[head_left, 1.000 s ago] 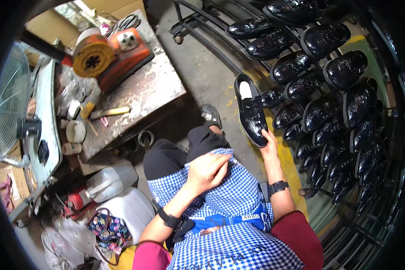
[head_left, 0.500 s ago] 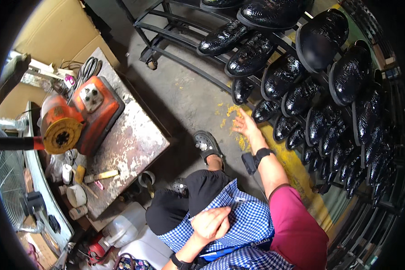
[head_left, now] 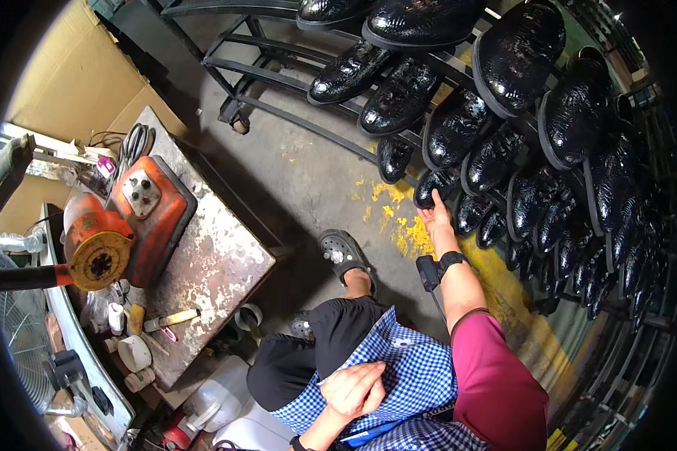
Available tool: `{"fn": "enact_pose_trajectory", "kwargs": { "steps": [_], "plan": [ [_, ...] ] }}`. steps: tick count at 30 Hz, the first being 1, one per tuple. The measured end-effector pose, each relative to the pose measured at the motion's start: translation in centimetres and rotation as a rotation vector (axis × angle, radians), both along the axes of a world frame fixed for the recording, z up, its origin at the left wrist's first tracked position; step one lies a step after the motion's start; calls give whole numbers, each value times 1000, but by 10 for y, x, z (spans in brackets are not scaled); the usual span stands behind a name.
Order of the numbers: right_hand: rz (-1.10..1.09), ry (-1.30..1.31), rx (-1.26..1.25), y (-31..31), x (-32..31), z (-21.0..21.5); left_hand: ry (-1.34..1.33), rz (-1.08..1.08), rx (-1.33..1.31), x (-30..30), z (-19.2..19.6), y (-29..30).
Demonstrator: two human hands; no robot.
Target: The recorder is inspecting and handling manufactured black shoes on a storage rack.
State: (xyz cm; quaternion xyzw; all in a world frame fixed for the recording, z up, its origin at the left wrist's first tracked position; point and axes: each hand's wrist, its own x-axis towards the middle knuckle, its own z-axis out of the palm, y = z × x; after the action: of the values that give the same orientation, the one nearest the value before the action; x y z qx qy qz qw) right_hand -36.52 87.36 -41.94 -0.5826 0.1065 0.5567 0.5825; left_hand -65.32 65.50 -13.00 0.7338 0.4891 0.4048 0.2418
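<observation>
Reaching out to the right, my right hand is at the toe of a glossy black shoe low on the rack. Its thumb lies against the toe and the other fingers are partly hidden beneath it. My left hand rests over my lap on a blue-and-white checked apron, fingers curled together. Whatever it may hold is hidden. Several more black shoes with wrinkled, shiny uppers hang in rows around the right hand, toes toward me.
A black metal rack on casters carries the shoes. To the left stands a worn table with an orange-red machine, a yellow-handled brush and a white cup. A fan is beside it. Yellow paint marks the floor.
My right hand has moved from open beside the rack onto the toe of a low shoe. The left hand stays over my lap. The view has shifted slightly.
</observation>
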Motion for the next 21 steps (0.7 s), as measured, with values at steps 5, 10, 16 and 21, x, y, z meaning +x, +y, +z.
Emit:
{"fn": "enact_pose_trajectory", "kwargs": {
  "steps": [5, 10, 16, 21],
  "plan": [
    [-12, 24, 66, -18, 19, 22, -5, 30, 31, 6, 1, -2],
    [7, 163, 142, -96, 9, 80, 44, 46, 33, 4, 0, -6],
    [189, 308, 109, -207, 22, 136, 59, 65, 49, 8, 2, -9],
    [377, 318, 64, -261, 28, 179, 49, 106, 50, 11, -1, -14]
  ]
}}
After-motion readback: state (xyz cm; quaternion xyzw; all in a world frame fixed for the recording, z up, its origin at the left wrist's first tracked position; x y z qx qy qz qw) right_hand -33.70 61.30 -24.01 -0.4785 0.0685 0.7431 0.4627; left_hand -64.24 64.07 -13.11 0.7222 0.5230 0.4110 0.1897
